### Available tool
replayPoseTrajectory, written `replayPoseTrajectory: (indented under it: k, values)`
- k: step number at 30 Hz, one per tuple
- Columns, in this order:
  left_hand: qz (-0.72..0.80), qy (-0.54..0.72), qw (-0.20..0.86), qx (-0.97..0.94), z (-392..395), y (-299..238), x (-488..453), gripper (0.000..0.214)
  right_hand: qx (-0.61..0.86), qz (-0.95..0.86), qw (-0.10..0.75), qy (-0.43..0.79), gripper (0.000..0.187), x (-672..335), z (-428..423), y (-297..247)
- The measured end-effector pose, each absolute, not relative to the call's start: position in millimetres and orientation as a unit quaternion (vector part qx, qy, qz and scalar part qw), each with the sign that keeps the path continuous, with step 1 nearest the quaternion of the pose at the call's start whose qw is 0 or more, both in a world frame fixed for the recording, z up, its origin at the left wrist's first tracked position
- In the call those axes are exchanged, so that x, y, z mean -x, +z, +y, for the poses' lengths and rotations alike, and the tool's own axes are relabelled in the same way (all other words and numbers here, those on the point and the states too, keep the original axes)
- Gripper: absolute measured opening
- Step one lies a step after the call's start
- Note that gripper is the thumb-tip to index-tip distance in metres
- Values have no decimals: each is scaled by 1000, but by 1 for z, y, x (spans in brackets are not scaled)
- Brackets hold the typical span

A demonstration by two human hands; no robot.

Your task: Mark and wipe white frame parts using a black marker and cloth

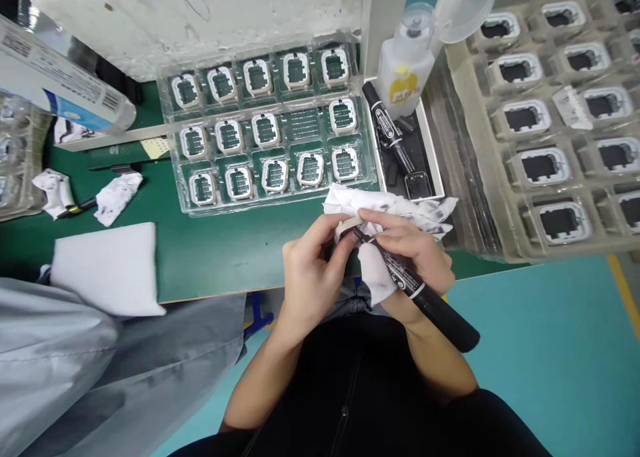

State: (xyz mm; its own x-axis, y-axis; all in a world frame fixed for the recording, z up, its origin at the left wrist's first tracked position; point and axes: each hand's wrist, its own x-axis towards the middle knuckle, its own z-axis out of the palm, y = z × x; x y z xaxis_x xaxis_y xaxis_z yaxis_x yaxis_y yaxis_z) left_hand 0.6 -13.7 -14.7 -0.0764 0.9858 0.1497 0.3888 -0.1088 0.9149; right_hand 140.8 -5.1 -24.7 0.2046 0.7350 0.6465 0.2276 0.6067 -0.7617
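My left hand (pixel 316 270) pinches a small pale square frame (pixel 349 226) between thumb and fingers. In my right hand (pixel 415 247) is a black marker pen (pixel 410 280), its tip at the inner side of the frame. A piece of white cloth (pixel 375 273) hangs by the pen, under my right hand. Behind both hands lies a crumpled, ink-stained white cloth (pixel 395 207). Just beyond, a clear plastic tray (pixel 305 125) holds rows of similar frames, with one pocket bare.
A box (pixel 434 170) holds another marker (pixel 385 123) and a bottle (pixel 406 63). Stacked trays of frames (pixel 480 197) stand at right. A white pad (pixel 105 267), stained wipes (pixel 119 198) and a large bottle (pixel 60 83) are at left, beside a person in grey clothing (pixel 165 370).
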Motion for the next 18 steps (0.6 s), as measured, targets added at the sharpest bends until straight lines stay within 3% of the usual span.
replayPoseTrajectory:
  k: [18]
  values:
    - [589,439,314,-602,-14,-13,-3,13,409,-636,626,189,20,-151,-7,-33]
